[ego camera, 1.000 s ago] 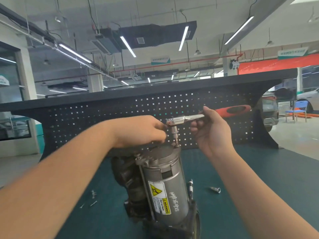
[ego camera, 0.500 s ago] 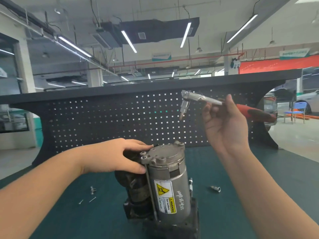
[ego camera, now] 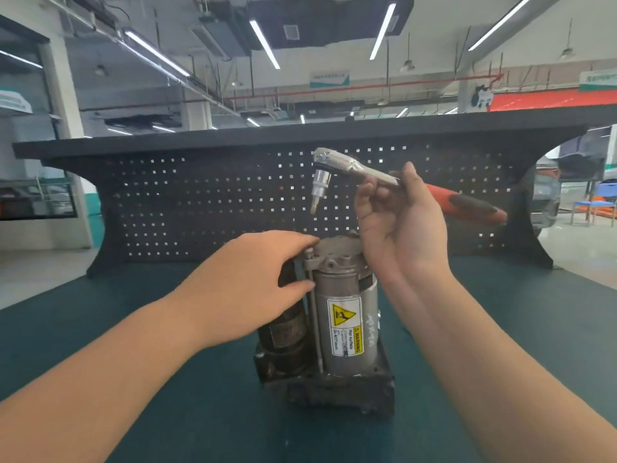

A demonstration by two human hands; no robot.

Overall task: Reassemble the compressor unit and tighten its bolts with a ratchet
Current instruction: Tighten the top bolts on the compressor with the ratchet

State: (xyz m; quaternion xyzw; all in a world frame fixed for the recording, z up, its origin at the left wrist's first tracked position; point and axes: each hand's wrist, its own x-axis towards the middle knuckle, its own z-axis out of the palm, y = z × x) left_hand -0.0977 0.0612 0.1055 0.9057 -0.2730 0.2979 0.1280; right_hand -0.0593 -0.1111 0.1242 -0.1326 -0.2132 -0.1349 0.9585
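The compressor unit (ego camera: 344, 315) stands upright in the middle of the green bench mat, a grey cylinder with a yellow warning label on a dark base. My left hand (ego camera: 253, 279) grips its upper left side, fingers on the top cap and thumb by the long side bolt (ego camera: 315, 315). My right hand (ego camera: 400, 222) holds the ratchet (ego camera: 360, 168) by its metal shaft, raised above and right of the unit. The ratchet's socket bit (ego camera: 319, 192) points down, clear of the cap. Its red handle (ego camera: 467, 203) sticks out to the right.
A black pegboard panel (ego camera: 200, 202) runs along the back of the bench. The green mat (ego camera: 517, 329) stretches to both sides of the unit. Beyond are a workshop floor, a blue chair (ego camera: 597, 208) and parked cars at right.
The ratchet has come off the top bolt and risen up and to the right. My left hand has dropped from the ratchet head to the unit's side. The camera has moved closer.
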